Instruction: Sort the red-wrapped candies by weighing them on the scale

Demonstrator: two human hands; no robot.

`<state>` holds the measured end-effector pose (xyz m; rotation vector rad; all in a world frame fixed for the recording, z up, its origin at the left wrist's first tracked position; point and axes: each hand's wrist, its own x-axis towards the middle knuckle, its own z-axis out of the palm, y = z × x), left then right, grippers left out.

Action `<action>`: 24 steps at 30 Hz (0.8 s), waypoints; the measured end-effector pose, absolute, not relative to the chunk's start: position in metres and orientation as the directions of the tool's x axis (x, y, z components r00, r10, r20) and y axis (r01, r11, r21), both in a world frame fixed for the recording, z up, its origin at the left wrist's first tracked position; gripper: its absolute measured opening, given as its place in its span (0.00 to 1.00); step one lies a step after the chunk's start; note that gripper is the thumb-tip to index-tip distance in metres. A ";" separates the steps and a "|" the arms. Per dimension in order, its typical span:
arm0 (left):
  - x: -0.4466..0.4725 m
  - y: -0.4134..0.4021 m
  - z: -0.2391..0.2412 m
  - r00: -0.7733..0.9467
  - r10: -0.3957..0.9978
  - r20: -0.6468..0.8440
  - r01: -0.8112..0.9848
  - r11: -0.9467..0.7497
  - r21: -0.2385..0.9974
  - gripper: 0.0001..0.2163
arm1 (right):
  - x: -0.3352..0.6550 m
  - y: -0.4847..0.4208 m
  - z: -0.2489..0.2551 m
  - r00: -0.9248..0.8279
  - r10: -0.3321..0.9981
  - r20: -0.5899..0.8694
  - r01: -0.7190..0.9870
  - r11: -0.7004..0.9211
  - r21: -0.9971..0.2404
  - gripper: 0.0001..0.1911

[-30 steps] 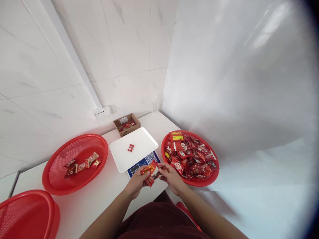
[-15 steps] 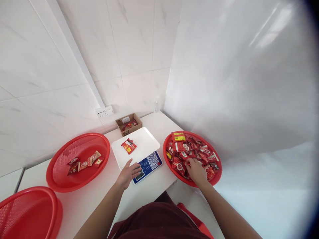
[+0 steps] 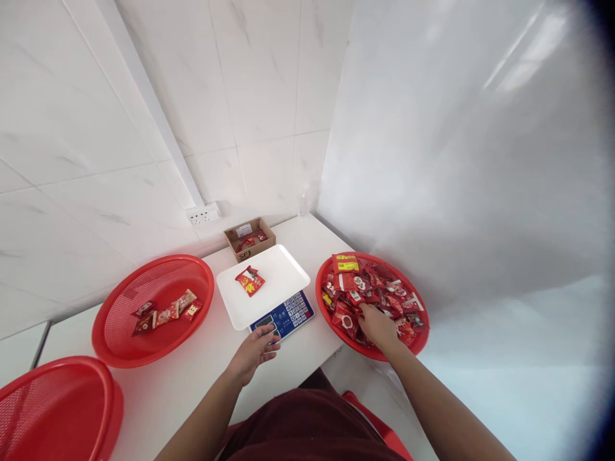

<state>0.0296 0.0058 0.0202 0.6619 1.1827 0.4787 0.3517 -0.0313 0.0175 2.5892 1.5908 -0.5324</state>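
A white-topped scale (image 3: 281, 301) with a blue keypad stands in the middle of the white table. A red snack packet (image 3: 249, 280) lies on its tray. My left hand (image 3: 254, 353) rests on the table at the scale's front edge, fingers loosely stretched toward the display and holding nothing. My right hand (image 3: 377, 324) reaches into the red basket (image 3: 418, 339) on the right, fingers curled down among several red snack packets (image 3: 365, 291); what it grips is hidden.
A second red basket (image 3: 118, 346) to the left of the scale holds a few packets. Another red basket (image 3: 57, 410) sits at the near left corner. A small cardboard box (image 3: 250, 239) stands behind the scale by the tiled wall. A wall socket (image 3: 205, 213) is above it.
Both hands held a packet over the keypad a second ago. That packet now lies on the scale tray. My right hand moved into the right basket, and my left hand dropped to the scale's front.
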 end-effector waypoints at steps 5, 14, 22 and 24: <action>0.020 0.000 0.016 0.308 0.658 -0.687 -0.018 0.726 0.687 0.18 | 0.353 -0.029 0.042 0.408 0.840 -0.358 0.825 -0.507 -0.249 0.15; 0.031 -0.004 0.019 0.341 0.654 -0.675 0.003 0.718 0.696 0.19 | 0.311 0.019 0.017 0.200 0.960 -0.197 0.948 -0.240 -0.207 0.27; 0.029 -0.008 0.014 0.327 0.651 -0.685 0.020 0.720 0.694 0.20 | 0.308 0.031 -0.008 0.192 0.969 -0.153 0.957 -0.220 -0.191 0.23; 0.029 -0.007 0.013 0.328 0.650 -0.686 0.025 0.720 0.694 0.20 | 0.310 0.031 -0.009 0.191 0.971 -0.146 0.949 -0.220 -0.227 0.21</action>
